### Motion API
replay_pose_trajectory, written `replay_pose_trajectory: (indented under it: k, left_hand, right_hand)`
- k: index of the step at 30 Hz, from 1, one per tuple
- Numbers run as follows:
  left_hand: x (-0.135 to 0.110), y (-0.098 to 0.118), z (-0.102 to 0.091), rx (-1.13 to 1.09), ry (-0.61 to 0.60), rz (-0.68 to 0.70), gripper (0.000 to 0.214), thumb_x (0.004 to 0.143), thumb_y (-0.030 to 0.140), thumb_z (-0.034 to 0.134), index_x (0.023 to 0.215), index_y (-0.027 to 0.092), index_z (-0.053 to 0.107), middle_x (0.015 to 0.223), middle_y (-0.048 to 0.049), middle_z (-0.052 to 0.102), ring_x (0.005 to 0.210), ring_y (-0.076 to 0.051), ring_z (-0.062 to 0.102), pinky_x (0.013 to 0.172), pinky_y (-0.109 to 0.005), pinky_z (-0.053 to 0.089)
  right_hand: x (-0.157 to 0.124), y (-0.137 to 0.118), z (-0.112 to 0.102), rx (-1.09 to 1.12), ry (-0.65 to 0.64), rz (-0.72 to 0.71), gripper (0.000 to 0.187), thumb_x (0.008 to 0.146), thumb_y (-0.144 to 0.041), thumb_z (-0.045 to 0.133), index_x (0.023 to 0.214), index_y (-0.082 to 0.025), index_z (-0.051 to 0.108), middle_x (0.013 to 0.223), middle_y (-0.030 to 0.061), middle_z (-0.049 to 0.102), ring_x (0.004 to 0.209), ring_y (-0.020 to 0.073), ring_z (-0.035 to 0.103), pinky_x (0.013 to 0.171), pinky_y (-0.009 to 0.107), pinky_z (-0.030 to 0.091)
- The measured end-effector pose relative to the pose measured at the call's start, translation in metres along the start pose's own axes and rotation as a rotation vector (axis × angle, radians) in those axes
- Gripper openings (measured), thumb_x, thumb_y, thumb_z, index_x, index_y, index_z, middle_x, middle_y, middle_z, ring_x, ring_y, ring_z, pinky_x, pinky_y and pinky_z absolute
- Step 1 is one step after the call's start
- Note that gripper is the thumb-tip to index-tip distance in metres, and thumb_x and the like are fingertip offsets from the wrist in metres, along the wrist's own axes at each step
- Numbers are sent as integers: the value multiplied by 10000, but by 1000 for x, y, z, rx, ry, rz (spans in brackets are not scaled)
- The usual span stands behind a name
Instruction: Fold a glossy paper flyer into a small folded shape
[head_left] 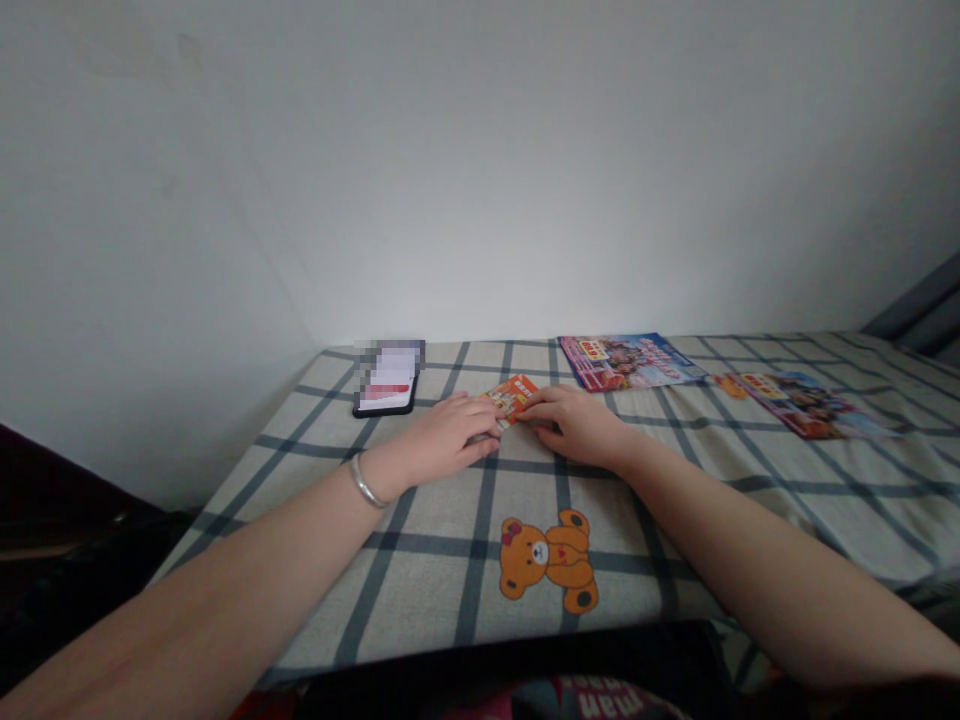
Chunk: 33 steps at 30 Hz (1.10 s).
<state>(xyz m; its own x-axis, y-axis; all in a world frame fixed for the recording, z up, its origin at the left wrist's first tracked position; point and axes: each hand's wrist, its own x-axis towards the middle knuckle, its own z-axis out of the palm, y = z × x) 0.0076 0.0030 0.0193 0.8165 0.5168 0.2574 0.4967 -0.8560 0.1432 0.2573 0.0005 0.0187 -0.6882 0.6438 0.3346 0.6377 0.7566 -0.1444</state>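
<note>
A small orange printed paper (pixel 517 396) lies on the checked cloth between my two hands, partly covered by fingers. My left hand (pixel 453 438), with a silver bangle at the wrist, has its fingers over the paper's left side and its thumb low near the front edge. From the right, my right hand (pixel 576 424) pinches the paper's right edge with bent fingers. Both sets of fingertips are close together. What lies under them is hidden.
A phone (pixel 386 385) with a lit, blurred screen rests left of the paper. Two colourful flyers (pixel 626 361) (pixel 810 405) lie to the right. The cloth (pixel 420 600) bears a printed teddy bear (pixel 551 562) in front. A white wall (pixel 487 180) stands behind.
</note>
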Motion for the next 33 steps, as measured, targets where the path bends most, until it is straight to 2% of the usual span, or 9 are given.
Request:
replay_pose_trajectory:
  k: [3,6,12,25,29,33]
  left_hand:
    - [-1,-1,1,26,21,-3,155,961,281,531,1018,209,657,1174,-65,625,1121,-230,545,1015,-453,389]
    - [-2,1,3,49,47,-42,150,931,280,569,1008,197,668,1121,-76,619,1064,-237,555,932,-420,447]
    - [-2,3,2,32,66,-46,172,938,275,531,876,180,661,988,-65,624,952,-214,581,838,-378,481]
    - [-2,2,3,5,103,-55,177,939,260,531,870,174,669,953,-60,625,936,-201,591,830,-364,491]
    - [-1,5,3,60,91,-61,111,903,246,567,852,171,632,959,-62,604,946,-216,573,829,-377,491]
    - [-2,7,6,85,88,-80,97,892,246,558,933,172,607,1036,-77,599,1005,-233,560,876,-398,485]
  right_hand:
    - [0,2,0,31,0,16,294,863,-150,548,1089,-216,725,1165,50,692,1062,198,609,956,368,468]
    - [0,3,0,16,17,42,289,867,-148,537,1061,-220,739,1143,39,706,1057,196,620,948,357,480]
    - [1,7,-1,-61,29,179,287,853,-146,532,1003,-234,760,1120,29,716,1039,197,640,945,333,498]
    - [0,0,-6,-198,20,354,272,917,-258,487,958,-206,751,1047,61,725,965,208,660,855,316,507]
    - [-1,1,-7,-187,7,338,260,913,-250,495,965,-206,746,1047,65,718,965,206,653,857,314,497]
    - [-1,2,-6,-183,2,332,250,913,-258,497,976,-204,733,1025,71,712,965,205,644,866,313,486]
